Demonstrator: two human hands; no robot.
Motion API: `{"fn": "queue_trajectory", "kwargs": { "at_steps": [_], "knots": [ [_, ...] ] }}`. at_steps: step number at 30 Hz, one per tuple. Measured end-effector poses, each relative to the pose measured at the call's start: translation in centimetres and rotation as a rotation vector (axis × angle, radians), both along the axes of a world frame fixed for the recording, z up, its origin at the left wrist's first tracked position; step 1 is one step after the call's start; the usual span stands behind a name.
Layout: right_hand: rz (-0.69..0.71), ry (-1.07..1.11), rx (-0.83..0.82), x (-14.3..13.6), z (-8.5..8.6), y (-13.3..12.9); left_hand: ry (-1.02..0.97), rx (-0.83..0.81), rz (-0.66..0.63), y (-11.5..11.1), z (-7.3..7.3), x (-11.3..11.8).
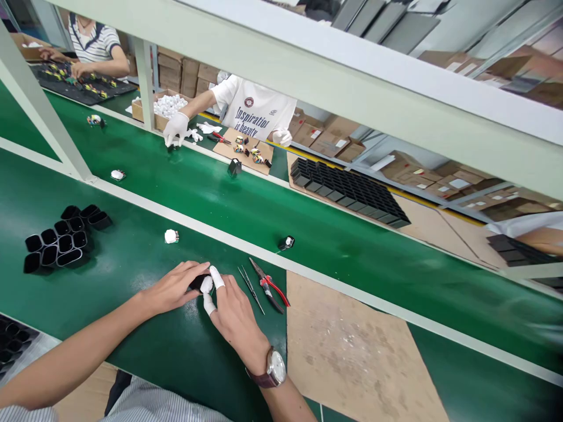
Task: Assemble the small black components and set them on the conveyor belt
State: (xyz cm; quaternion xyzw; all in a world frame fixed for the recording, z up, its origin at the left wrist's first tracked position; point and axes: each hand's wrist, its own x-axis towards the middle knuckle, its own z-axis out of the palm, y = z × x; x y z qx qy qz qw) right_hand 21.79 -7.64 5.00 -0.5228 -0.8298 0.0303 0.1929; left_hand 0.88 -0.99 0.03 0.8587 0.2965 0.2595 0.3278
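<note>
My left hand (176,285) is closed round a black plastic housing (196,283) just above the green bench. From the other side, my right hand (235,310) pinches a small white-topped part (206,285) at the housing's mouth; white finger cots cover its thumb and index finger. How deep the part sits inside is hidden by the fingers. Another white-topped part (171,236) lies on the bench beyond my left hand. To the right of my hands lie tweezers (252,291) and red-handled pliers (269,285).
Several empty black housings (65,241) stand at left. A brown board (352,346) lies at right. Beyond a pale rail, the green conveyor (197,187) carries scattered parts. Two co-workers sit across it, one reaching a gloved hand (176,129) over the belt. A frame post (48,99) rises at left.
</note>
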Motion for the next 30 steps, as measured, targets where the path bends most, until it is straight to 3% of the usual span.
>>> {"fn": "queue_trajectory", "kwargs": {
  "at_steps": [7, 13, 20, 25, 30],
  "knots": [
    [-0.018, 0.03, -0.059, 0.7, -0.1, -0.3, -0.021, -0.087, -0.02, -0.1, 0.3, 0.2],
    [0.048, 0.063, 0.007, 1.4, -0.9, -0.3, -0.032, -0.253, -0.026, -0.2, -0.2, 0.3],
    [0.018, 0.106, -0.028, 0.9, -1.7, 0.0, -0.016, -0.286, -0.056, -0.2, 0.3, 0.5],
    [0.059, 0.306, -0.06, 1.5, -2.7, 0.0, -0.069, -0.132, -0.003, -0.5, 0.1, 0.4],
    [0.132, 0.296, -0.033, 2.0, -3.5, 0.3, -0.146, 0.065, -0.049, 0.0, -0.3, 0.0]
  ]
}}
